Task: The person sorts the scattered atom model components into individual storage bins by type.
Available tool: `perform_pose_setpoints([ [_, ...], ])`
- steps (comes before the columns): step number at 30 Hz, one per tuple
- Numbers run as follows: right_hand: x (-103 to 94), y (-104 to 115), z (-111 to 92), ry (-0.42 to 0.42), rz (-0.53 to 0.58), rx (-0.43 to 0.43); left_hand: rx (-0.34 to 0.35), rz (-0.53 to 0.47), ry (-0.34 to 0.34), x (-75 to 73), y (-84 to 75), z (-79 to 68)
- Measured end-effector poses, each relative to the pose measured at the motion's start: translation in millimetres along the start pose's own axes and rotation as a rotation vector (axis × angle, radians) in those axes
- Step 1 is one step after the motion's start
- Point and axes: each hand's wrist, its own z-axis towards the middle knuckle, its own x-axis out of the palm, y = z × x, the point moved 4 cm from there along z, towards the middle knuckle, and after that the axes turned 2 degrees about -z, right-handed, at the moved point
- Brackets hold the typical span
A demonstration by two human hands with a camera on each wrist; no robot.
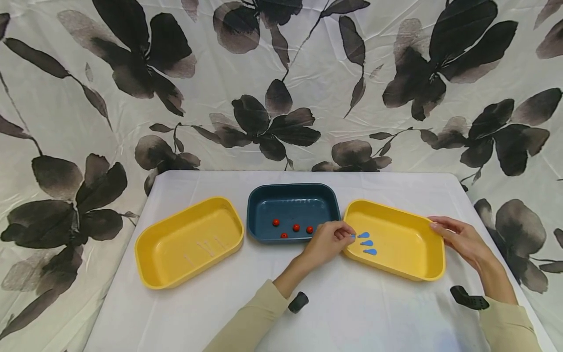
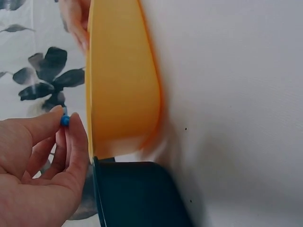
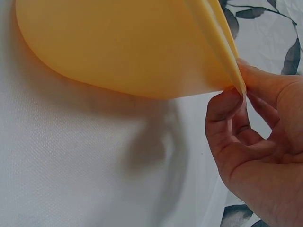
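My left hand (image 1: 327, 243) pinches a small blue piece (image 2: 65, 121) between thumb and fingertip, over the near-left end of the right yellow tray (image 1: 406, 215). Most of that piece is hidden by the fingers. Several blue teardrop-shaped pieces, one of them a blue teardrop (image 1: 370, 252), lie in this tray close to the hand. At the tray's right end, my right hand (image 1: 467, 240) grips the rim between thumb and fingers; the right wrist view shows the pinched yellow rim (image 3: 222, 52).
A dark blue tray (image 1: 292, 188) holding several small red balls (image 1: 296, 228) stands in the middle, touching or very near the right yellow tray. Further left is another yellow tray (image 1: 149, 254) with a few thin, pale sticks (image 1: 205, 249). White cloth (image 1: 211, 318) covers the table.
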Motion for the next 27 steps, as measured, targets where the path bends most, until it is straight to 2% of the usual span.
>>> perform_pose_setpoints([
  [9,0.3,2,-2,0.0,0.001,-0.01,0.023,0.018,-0.01,4.9,-3.1,12.2],
  [21,-0.5,1,-2,-0.002,0.012,-0.01,-0.033,0.017,0.009,20.3,-5.5,31.9],
  [27,-0.6,1,-1,-0.005,0.007,-0.016,-0.036,0.027,0.006,29.6,-4.2,44.0],
])
